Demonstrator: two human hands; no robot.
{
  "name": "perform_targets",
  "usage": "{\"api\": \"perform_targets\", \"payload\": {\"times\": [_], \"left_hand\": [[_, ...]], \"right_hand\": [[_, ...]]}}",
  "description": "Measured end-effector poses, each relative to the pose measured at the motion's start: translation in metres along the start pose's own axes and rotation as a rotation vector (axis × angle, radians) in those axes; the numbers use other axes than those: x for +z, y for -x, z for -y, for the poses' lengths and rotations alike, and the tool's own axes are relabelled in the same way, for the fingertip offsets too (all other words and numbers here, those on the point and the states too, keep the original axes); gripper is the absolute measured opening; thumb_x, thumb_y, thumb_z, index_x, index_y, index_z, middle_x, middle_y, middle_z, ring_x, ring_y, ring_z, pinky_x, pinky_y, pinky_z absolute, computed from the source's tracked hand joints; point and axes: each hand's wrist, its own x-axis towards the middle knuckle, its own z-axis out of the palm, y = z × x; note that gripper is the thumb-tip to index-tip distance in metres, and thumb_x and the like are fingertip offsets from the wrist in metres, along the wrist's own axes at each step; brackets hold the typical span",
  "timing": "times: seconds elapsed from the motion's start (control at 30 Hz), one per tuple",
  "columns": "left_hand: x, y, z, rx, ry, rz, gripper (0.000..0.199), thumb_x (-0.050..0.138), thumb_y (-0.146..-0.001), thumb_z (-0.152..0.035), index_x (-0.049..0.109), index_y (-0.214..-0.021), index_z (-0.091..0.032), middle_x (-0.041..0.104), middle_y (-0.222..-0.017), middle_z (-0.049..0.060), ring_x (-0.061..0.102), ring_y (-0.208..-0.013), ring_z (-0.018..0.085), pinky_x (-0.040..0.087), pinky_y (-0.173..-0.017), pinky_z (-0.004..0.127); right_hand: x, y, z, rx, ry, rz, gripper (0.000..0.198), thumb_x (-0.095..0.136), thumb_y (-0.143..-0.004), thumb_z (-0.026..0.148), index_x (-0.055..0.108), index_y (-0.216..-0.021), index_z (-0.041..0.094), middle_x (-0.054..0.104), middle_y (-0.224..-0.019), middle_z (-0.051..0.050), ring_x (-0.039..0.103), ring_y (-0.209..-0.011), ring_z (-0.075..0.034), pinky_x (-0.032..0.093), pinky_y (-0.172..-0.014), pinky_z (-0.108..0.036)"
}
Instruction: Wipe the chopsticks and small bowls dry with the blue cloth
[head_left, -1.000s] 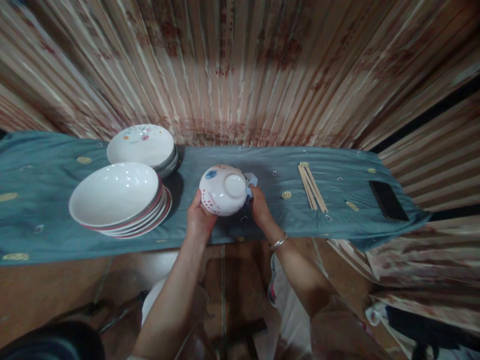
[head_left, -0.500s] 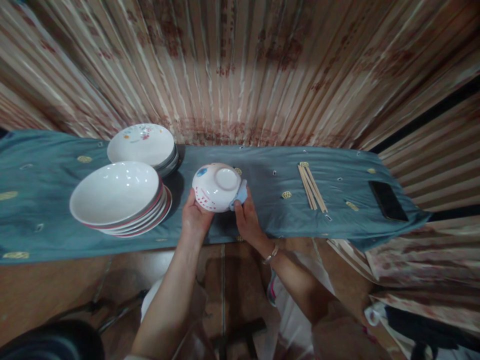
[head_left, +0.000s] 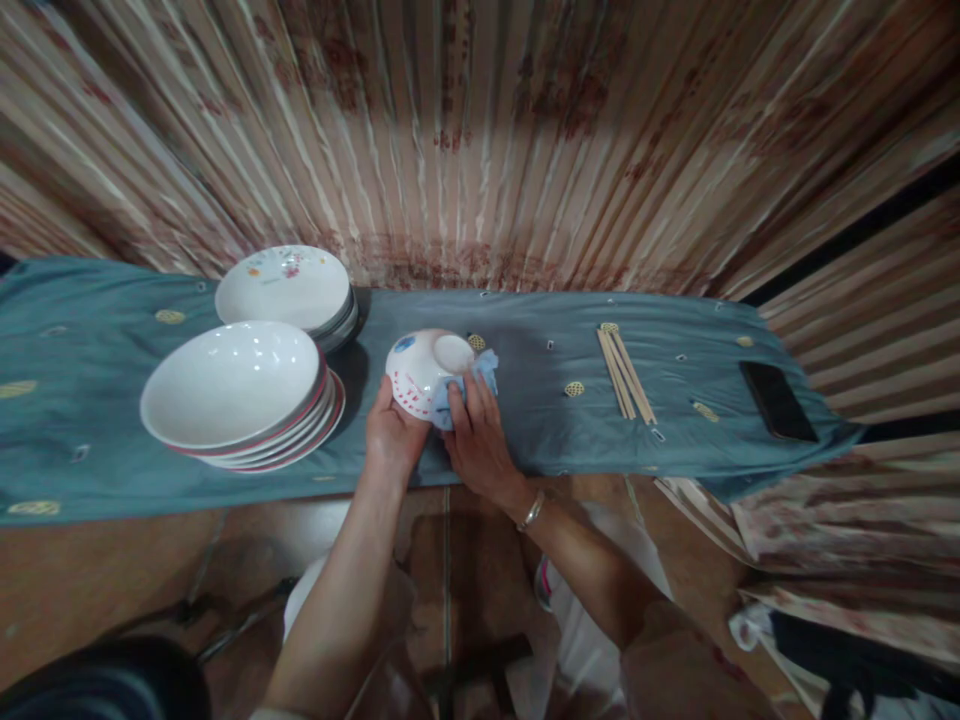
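A white bowl point(head_left: 414, 368) with red lettering and a blue print is tipped over, its foot ring facing up toward me. My left hand point(head_left: 393, 428) grips it at the lower left rim, thumb on the outer wall. Against the bowl's right outer side, my right hand point(head_left: 478, 432) presses a light blue cloth point(head_left: 486, 370), which sticks out past the fingers. Part of the bowl's right side is hidden under the cloth and fingers.
Left of the bowl stands a stack of white bowls and plates point(head_left: 232, 390), with a second stack of flowered dishes point(head_left: 285, 285) behind it. Wooden chopsticks point(head_left: 626, 375) and a black phone point(head_left: 777, 400) lie on the teal tablecloth point(head_left: 525, 440). A pleated curtain point(head_left: 480, 150) hangs behind.
My right hand and the blue cloth have moved left, from the bowl's right rim onto its outer wall near the foot ring. My left hand and the bowl have barely shifted.
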Motion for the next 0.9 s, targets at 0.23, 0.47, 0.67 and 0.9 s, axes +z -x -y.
{"api": "perform_targets", "payload": {"times": [0.23, 0.47, 0.67, 0.9], "left_hand": [[-0.003, 0.0, 0.006, 0.013, -0.054, 0.056, 0.047, 0.034, -0.104, -0.031, 0.059, -0.138, -0.01, 0.076, -0.116, 0.014, 0.067, -0.12, 0.024, 0.049, -0.109, 0.039], [-0.013, -0.005, 0.017, 0.086, -0.175, 0.157, 0.039, 0.045, -0.1, -0.03, 0.07, -0.12, -0.007, 0.078, -0.105, 0.016, 0.067, -0.119, 0.027, 0.048, -0.11, 0.041], [-0.024, -0.012, 0.023, 0.18, -0.27, 0.248, 0.026, 0.069, -0.086, -0.034, 0.076, -0.094, -0.01, 0.08, -0.095, 0.013, 0.072, -0.109, 0.029, 0.054, -0.103, 0.04], [-0.025, -0.011, 0.025, 0.216, -0.351, 0.296, 0.032, 0.081, -0.075, -0.041, 0.078, -0.089, -0.013, 0.08, -0.091, 0.011, 0.074, -0.101, 0.03, 0.059, -0.093, 0.039]], "right_hand": [[-0.005, -0.004, -0.003, 0.015, 0.03, 0.05, 0.063, 0.042, -0.101, 0.021, 0.019, -0.16, 0.017, 0.028, -0.164, -0.02, 0.017, -0.156, -0.033, 0.031, -0.12, -0.06], [-0.015, -0.012, -0.007, 0.021, 0.017, 0.043, 0.057, 0.041, -0.101, 0.029, 0.029, -0.155, 0.013, 0.028, -0.163, -0.021, 0.013, -0.156, -0.034, 0.03, -0.119, -0.061], [-0.025, -0.02, -0.012, 0.06, -0.028, 0.025, 0.056, 0.04, -0.102, 0.035, 0.037, -0.15, 0.008, 0.03, -0.161, -0.024, 0.013, -0.156, -0.035, 0.027, -0.121, -0.06], [-0.033, -0.026, -0.02, 0.124, -0.127, -0.037, 0.053, 0.036, -0.102, 0.033, 0.036, -0.15, 0.011, 0.027, -0.163, -0.021, 0.018, -0.155, -0.03, 0.026, -0.122, -0.058]]}}
